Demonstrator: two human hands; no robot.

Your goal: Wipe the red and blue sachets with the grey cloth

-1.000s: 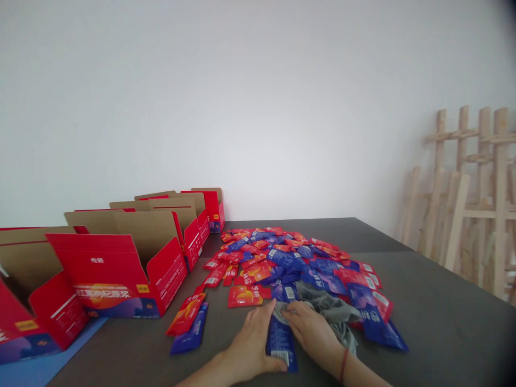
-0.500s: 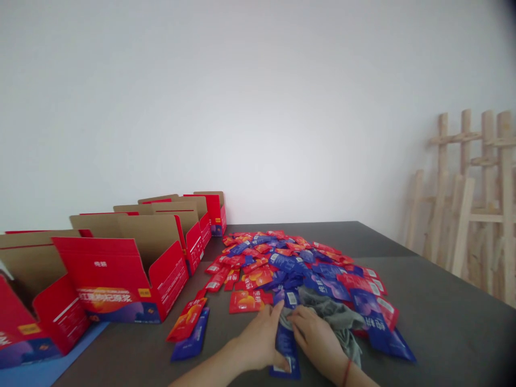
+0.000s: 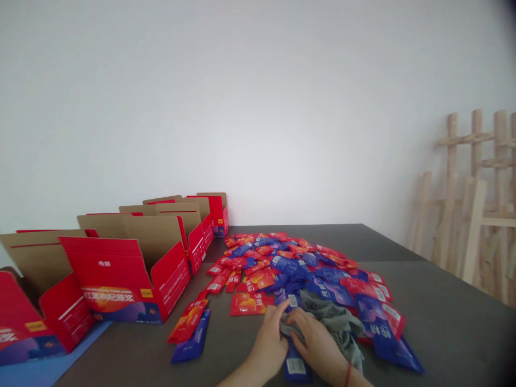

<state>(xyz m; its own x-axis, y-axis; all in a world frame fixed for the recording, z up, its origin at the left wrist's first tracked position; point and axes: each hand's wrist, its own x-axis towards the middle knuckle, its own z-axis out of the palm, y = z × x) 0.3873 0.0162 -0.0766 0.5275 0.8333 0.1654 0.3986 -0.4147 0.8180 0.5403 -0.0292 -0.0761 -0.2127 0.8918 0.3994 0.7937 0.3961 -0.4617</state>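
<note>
A blue sachet with a white barcode label lies upright in front of me on the dark table. My left hand grips it along its left side, the forefinger reaching toward its upper end and the thumb hidden. In my right hand is part of a grey cloth, pressed onto the middle of that sachet. The rest of the cloth lies bunched to the right, against the pile. A red thread circles my right wrist.
A heap of red and blue sachets spreads beyond my hands. Left of them, a red sachet overlaps a blue one. Several open red cartons line the left side, the nearest over a blue sheet. Wooden easels lean at the right wall.
My left hand has shifted right and its thumb has left the sachet's lower end. The right hand, still with the cloth, has moved slightly. The view has turned a little left.
</note>
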